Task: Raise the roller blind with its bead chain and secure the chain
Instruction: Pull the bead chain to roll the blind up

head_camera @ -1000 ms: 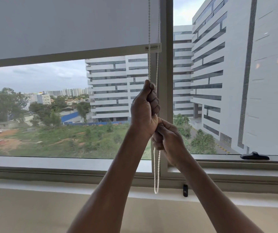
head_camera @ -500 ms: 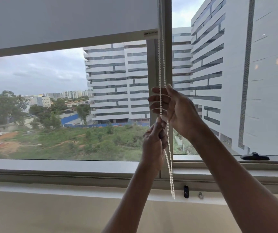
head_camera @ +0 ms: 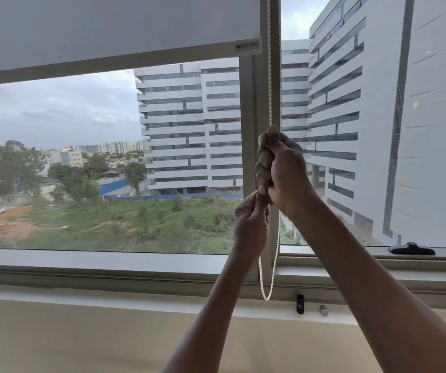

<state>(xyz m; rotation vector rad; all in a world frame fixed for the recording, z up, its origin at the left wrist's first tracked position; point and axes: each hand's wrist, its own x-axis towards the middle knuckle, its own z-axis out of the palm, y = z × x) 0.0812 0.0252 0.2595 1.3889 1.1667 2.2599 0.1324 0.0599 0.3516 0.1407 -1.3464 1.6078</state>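
The grey roller blind [head_camera: 108,30] covers the top of the left window, its bottom bar slanting across the upper left. A white bead chain [head_camera: 269,84] hangs down the window post on the blind's right side and loops just above the sill. My right hand [head_camera: 281,168] is fisted around the chain, the higher of the two hands. Directly beneath it, my left hand [head_camera: 251,224] pinches the chain between thumb and fingers. The two hands touch. The chain's loop [head_camera: 269,278] dangles free below them.
A grey window post [head_camera: 254,103] stands behind the chain. A small black clip [head_camera: 300,304] and a small metal piece [head_camera: 323,310] sit on the ledge under the loop. A black window handle [head_camera: 411,249] lies on the right frame.
My right hand has closed from open fingers into a fist on the chain. One second ago the left hand was the upper one; the blind's bottom bar has risen.
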